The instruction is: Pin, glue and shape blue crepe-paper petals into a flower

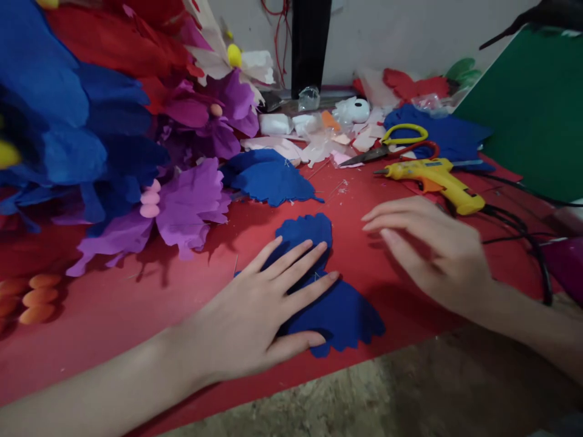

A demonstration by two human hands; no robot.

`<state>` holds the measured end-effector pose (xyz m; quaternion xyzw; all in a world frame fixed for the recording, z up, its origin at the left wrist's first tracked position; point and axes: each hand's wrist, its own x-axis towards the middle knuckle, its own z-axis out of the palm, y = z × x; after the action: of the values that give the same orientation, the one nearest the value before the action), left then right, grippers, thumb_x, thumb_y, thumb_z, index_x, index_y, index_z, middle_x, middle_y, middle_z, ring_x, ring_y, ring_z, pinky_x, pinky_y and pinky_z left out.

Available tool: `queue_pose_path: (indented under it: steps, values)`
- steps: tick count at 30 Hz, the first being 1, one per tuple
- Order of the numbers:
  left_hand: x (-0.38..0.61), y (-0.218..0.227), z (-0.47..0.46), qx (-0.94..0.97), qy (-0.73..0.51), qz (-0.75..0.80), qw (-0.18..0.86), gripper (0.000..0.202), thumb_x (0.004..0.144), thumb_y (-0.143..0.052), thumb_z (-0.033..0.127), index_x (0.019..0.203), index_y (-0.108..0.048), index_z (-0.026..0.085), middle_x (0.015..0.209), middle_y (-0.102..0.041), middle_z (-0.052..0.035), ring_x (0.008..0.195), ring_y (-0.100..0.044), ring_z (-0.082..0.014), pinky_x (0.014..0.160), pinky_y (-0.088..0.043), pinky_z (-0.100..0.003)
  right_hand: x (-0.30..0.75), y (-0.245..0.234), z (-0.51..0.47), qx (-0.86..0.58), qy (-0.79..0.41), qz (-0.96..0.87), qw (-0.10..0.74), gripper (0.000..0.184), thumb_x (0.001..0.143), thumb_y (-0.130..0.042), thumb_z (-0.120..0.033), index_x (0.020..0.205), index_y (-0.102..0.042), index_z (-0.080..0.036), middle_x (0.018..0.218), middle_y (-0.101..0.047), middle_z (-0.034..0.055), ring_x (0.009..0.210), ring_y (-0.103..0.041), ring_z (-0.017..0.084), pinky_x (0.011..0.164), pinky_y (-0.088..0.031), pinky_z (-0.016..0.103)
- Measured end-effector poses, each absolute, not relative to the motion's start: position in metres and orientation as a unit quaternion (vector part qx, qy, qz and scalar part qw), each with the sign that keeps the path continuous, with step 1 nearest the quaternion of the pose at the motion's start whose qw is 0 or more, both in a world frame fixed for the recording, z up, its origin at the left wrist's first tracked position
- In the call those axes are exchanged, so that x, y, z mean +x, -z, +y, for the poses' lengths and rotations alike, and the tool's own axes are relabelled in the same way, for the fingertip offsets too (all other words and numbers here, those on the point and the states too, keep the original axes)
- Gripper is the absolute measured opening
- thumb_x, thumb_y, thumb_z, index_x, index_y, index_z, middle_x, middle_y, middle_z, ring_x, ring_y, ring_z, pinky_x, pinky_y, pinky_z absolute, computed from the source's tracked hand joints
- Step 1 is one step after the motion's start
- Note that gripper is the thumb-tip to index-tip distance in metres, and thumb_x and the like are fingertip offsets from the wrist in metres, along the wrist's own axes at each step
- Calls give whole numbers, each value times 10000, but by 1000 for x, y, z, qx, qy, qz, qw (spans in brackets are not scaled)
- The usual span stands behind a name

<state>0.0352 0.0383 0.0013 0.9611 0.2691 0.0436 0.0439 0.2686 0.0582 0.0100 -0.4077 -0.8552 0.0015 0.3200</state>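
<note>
My left hand lies flat with its fingers spread on a dark blue scalloped paper wing, pressing it to the red table. A smaller blue wing sticks out beyond those fingertips, partly covered by them. To the right, my right hand hovers over the red surface, fingers loosely bent, thumb apart and nothing between them. Beyond the hands lies another blue paper butterfly shape. A yellow glue gun rests just past my right hand, its nozzle pointing left.
Scissors with yellow and red handles lie behind the glue gun. Large blue, red and purple paper butterflies crowd the left. Orange beads sit at the left edge. Paper scraps litter the back; a green board leans at right.
</note>
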Motion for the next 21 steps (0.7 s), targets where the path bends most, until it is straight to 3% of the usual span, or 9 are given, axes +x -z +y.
queue_pose_path:
  steps: [7,13,18,21]
  values:
    - [38,3,38,957,-37,281,62,583,832,-311,562,1296,-363,213,1380,-337,-141,1254,-323,-313,977,-302,-532,325,-25,90,-600,124,-762,211,319,752,-365,-333,895,-555,-120,989,-568,118,947,-532,199,846,-425,331]
    - [38,6,37,956,-45,284,60,581,828,-339,552,1297,-362,210,1377,-343,-141,1249,-335,-310,979,-306,-523,348,-22,105,-749,83,-646,124,447,651,-386,-314,997,-559,-89,1048,-529,164,998,-480,264,892,-377,405]
    - [39,5,36,956,-48,283,67,568,827,-373,527,1297,-365,209,1382,-334,-138,1255,-323,-309,979,-306,-525,346,-20,108,-787,58,-609,81,445,684,-428,-270,1042,-560,-41,1027,-532,184,731,-511,194,746,-424,359]
    - [38,4,36,955,-48,284,66,569,821,-395,518,1297,-366,208,1376,-346,-137,1247,-339,-309,974,-315,-523,345,-19,109,-798,48,-597,60,400,709,-441,-248,1024,-571,-38,995,-560,169,707,-502,183,725,-414,335]
